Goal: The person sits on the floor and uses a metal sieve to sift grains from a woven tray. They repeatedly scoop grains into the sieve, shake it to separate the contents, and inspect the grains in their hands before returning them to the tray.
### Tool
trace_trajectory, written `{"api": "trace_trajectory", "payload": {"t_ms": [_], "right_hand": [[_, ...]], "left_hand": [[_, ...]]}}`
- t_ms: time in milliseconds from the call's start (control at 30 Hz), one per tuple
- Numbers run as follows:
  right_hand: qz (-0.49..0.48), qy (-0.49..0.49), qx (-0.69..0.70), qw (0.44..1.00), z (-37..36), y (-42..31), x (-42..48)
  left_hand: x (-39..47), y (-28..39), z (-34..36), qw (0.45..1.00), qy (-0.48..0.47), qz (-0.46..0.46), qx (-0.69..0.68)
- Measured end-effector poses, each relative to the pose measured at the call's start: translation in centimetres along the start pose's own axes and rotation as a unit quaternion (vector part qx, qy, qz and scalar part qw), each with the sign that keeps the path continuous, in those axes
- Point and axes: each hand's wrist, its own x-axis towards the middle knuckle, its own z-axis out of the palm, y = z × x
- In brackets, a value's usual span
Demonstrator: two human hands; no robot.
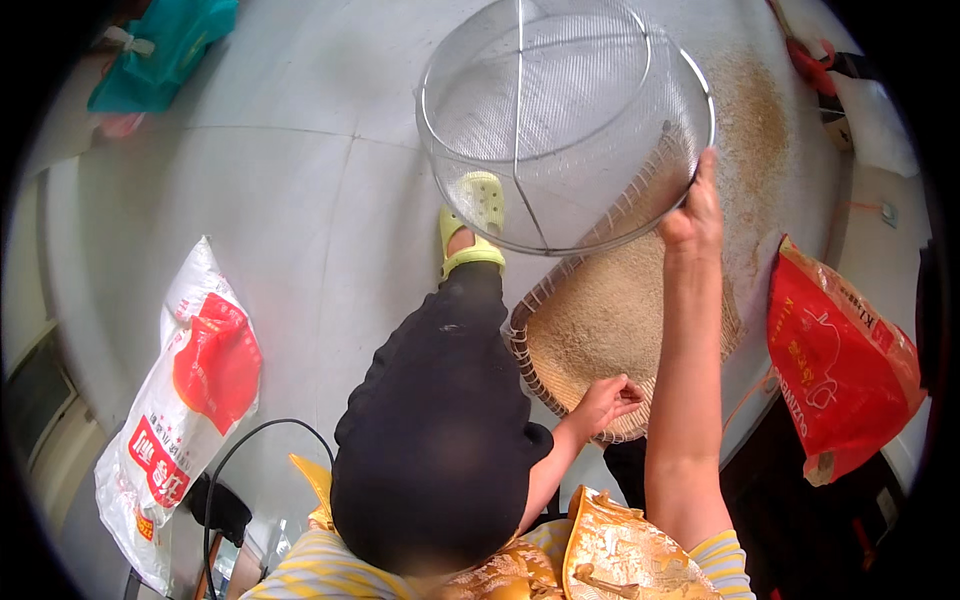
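My right hand (694, 206) grips the lower right rim of a large round wire-mesh sieve (577, 97), raised over the floor and tilted. Through the mesh I see part of a woven winnowing basket (536, 300) with a dark, laced rim. Pale husk-like grain (600, 322) lies spread in the basket. My left hand (606, 405) is over the basket's near edge, its fingers loosely bent and a little apart, with nothing visible in it. The left forearm comes out from beside my raised knee in black trousers.
Fine grain or chaff (750, 127) is scattered on the grey floor at the upper right. A red bag (832, 360) stands at the right, a white and red sack (202, 375) at the left. My foot in a yellow-green clog (480, 206) is below the sieve. A teal bag (169, 49) is far left.
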Motion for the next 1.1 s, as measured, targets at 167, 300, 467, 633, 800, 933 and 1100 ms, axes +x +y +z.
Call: {"api": "trace_trajectory", "payload": {"t_ms": [167,300,467,633,800,933,1100], "right_hand": [[-0.011,0.001,0.036,0.999,2.3,-3.2,0.8],[-0.021,-0.040,0.072,0.996,0.7,-2.5,4.2],[-0.058,-0.018,0.041,0.997,2.4,-5.2,4.2],[-0.203,-0.131,-0.043,0.969,7.0,-9.4,0.7],[-0.352,-0.303,-0.315,0.828,11.1,-7.2,-0.8],[-0.441,-0.210,-0.554,0.674,10.6,-1.3,-0.7],[-0.493,-0.178,-0.676,0.518,7.7,4.0,-0.4]], "left_hand": [[0.6,-0.7,-0.8,1.000,0.009,0.003,-0.022],[-0.3,0.6,0.3,0.999,0.031,0.023,-0.036],[-0.1,0.6,0.5,0.999,0.037,0.012,-0.024],[0.0,0.9,0.4,0.998,0.050,0.007,-0.036],[-0.1,1.5,0.9,0.997,0.070,0.009,-0.036],[0.2,2.0,1.0,0.998,0.064,0.007,-0.017],[-0.1,2.6,1.0,0.997,0.026,0.074,-0.009]]}}
